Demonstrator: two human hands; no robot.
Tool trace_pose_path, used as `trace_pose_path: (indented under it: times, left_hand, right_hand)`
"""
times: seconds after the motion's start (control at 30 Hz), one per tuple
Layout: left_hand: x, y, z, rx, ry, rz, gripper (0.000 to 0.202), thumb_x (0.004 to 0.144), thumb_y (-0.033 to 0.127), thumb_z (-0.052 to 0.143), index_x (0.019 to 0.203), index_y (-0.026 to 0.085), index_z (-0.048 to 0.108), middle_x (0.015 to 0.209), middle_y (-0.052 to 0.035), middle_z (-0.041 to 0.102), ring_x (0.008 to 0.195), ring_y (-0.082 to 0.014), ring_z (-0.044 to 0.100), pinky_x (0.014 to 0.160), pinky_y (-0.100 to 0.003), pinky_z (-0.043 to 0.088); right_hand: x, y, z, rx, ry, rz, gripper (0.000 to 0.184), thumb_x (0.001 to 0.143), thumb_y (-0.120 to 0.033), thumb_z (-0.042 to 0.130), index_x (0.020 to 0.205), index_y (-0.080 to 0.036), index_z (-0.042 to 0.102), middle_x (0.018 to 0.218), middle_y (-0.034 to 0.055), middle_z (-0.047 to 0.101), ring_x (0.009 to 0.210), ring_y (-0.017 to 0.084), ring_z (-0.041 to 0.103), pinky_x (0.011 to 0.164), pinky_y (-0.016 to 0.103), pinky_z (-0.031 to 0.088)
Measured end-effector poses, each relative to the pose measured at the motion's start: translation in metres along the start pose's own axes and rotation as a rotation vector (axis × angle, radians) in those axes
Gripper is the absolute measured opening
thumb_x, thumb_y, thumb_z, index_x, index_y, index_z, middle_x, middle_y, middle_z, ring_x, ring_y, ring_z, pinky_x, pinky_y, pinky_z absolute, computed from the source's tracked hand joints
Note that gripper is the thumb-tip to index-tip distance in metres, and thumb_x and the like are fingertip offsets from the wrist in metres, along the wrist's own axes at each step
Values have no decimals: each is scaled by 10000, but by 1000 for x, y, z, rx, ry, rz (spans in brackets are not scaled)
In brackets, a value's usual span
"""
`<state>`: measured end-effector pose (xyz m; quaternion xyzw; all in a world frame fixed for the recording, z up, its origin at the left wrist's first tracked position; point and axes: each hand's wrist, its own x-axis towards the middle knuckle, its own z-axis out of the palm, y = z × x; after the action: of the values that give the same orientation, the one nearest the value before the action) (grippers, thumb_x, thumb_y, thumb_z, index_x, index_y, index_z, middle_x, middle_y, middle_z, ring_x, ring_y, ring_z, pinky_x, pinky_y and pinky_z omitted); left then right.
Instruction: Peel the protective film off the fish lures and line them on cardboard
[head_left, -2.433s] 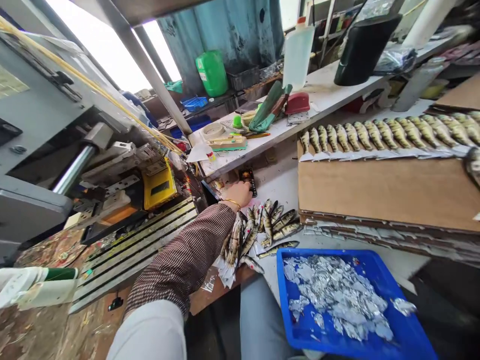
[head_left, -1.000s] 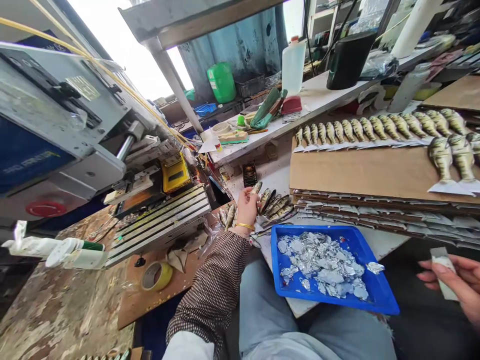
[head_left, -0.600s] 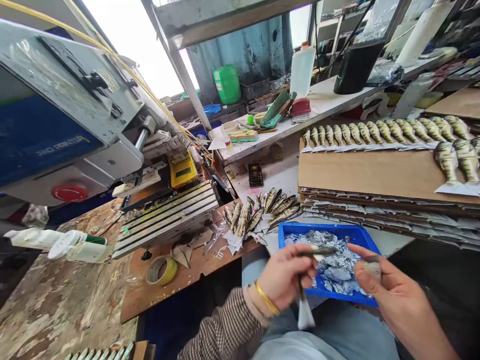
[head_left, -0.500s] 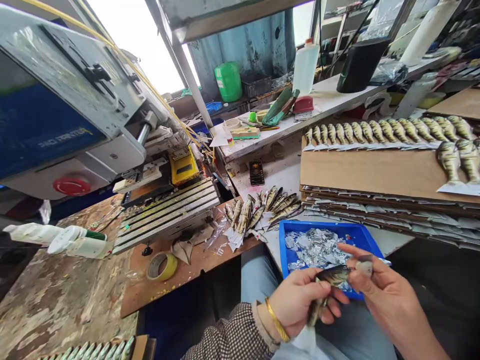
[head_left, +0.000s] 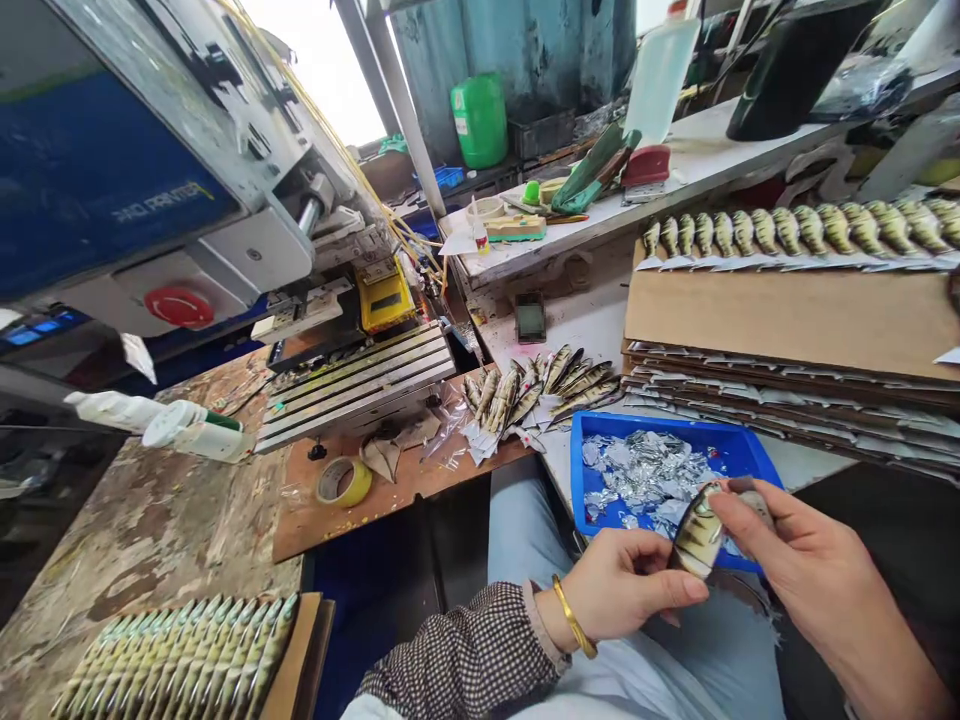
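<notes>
**Pinched at both ends**

Lower right of the frame: the left hand (head_left: pixel 626 595) pinches the fish lure (head_left: pixel 699 518) by its lower end. The right hand (head_left: pixel 802 570) grips its top, just over the blue tray (head_left: pixel 739 455), probably so foil scraps (head_left: pixel 645 475) drop in.

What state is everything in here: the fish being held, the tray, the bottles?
fish lure, held between both hands
left hand, pinching its lower end
right hand, gripping its upper end
blue tray, holding foil scraps
tape roll, lying flat
white bottle, lying on its side
green jug, upright
</notes>
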<state>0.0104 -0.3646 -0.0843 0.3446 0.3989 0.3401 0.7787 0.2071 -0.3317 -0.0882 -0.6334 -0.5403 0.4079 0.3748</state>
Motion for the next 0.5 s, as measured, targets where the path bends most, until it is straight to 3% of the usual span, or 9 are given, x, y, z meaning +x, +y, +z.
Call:
trace_pose_path:
  times: [0.13,0.23,0.37,0.5]
  left_hand:
    - [-4,9,-7,-277,36,-40,524,586,481,929,856,148,628,679,34,558,519,-75,514,467,-219,482]
    - [-5,14,-16,-413,85,-35,491,638,441,914,916,137,645,710,14,577,560,-85,540,462,-207,508]
    - [-4,14,-24,-459,74,-73,490,703,430,882,1019,110,687,696,8,569,589,-97,565,555,-252,582]
    - [-2,11,-22,-445,44,-101,458,752,422,850,1050,104,710,679,8,557,573,-90,542,551,-237,549]
  right_hand:
    - [4,1,4,61,-33,2,612,895,-729,553,1175,-220,742,917,63,721,795,232,639,663,287,555]
    - [1,-5,6,78,-7,-26,592,936,-718,495,1092,-215,765,904,58,693,788,206,599,686,272,530]
    - [-8,-6,8,29,-211,-123,451,907,-660,604,869,-226,723,874,33,681,817,200,612,717,261,509]
    - [-20,-3,14,-2,-353,-171,414,994,-585,509,868,-225,669,709,-2,596,658,170,567,611,269,476]
